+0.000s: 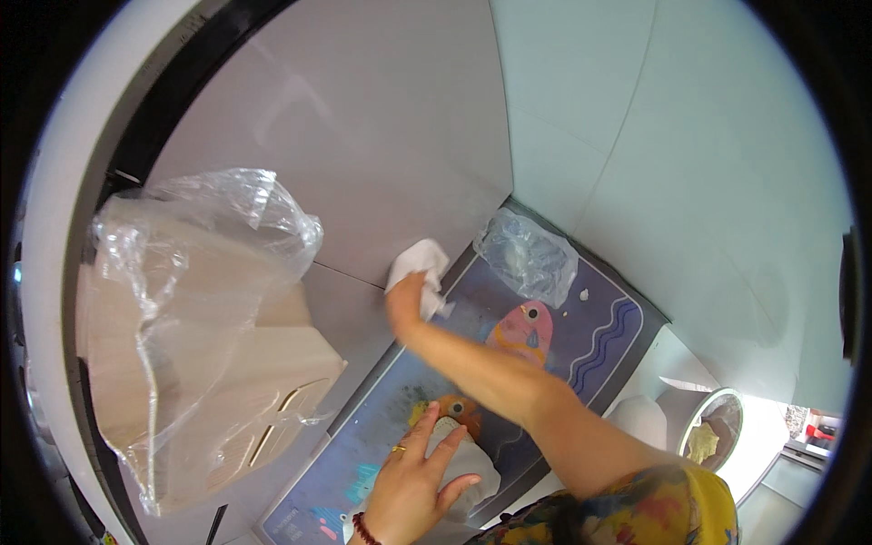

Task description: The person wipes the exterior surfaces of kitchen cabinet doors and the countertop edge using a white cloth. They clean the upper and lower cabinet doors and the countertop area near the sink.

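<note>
My right hand (407, 294) presses a white cloth or wipe (419, 260) against the lower part of the grey wall panel (381, 157), beside the edge of a blue floor mat (470, 293) with cartoon fish. The fingertips are partly hidden by the cloth. At the bottom, my left hand (415, 470) has its fingers spread, with a ring and a beaded bracelet on it. Beneath and beside it is a white object (477, 470), perhaps a shoe; whether the hand touches it is unclear. A crumpled clear plastic bag (528, 255) lies on the mat's far corner.
A large beige item (286, 354) under clear plastic film stands at the left. Pale wall panels (654, 170) rise at the right. A round waste bin (681, 415) with a yellowish crumpled thing inside stands lower right. Small white bits (584, 294) lie on the mat.
</note>
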The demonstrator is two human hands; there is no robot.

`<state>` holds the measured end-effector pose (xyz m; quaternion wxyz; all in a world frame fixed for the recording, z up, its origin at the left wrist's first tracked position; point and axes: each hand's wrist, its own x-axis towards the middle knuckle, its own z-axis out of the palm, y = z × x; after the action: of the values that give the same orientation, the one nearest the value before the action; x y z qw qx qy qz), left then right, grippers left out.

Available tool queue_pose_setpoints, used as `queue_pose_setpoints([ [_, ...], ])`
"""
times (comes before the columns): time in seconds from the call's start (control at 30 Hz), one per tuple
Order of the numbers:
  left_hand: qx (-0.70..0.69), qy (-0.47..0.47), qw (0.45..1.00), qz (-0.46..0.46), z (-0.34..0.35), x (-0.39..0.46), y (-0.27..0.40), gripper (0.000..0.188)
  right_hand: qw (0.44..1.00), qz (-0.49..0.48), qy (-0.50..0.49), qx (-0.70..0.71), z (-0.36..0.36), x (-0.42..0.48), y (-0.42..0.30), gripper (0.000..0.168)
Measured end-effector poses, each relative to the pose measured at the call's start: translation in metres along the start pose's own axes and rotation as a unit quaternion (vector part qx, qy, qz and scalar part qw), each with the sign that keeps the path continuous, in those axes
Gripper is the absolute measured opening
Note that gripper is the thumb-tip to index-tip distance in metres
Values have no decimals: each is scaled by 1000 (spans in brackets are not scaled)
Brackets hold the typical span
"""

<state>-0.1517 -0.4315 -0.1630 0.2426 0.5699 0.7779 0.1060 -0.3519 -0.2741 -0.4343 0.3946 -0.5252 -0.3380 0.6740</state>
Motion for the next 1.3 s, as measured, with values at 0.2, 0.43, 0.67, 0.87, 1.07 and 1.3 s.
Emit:
queue_pose_setpoints([
  [0.2, -9, -4, 1000, 16, 5, 4, -4, 59, 818, -562, -112, -55, 4, -82, -191, 32],
  [0.43, 1, 16, 1000, -3, 19, -12, -40, 58, 735, -588, -79, -330, -24, 27, -103, 35],
  [0.67, -25, 6, 999, -25, 12, 11, -28, 58, 758, -451, -95, -463, -38, 82, -18, 39],
  [0.87, -29, -4, 997, -67, 18, -2, -43, 56, 720, -662, -132, -159, -9, -32, -235, 33],
  [1.07, -63, -2, 993, -97, 16, -2, -38, 55, 772, -436, -185, -423, -44, 4, -188, 29],
  [1.3, -59, 24, 990, -129, 20, -11, -35, 54, 722, -454, -427, -300, -42, -101, -82, 46],
])
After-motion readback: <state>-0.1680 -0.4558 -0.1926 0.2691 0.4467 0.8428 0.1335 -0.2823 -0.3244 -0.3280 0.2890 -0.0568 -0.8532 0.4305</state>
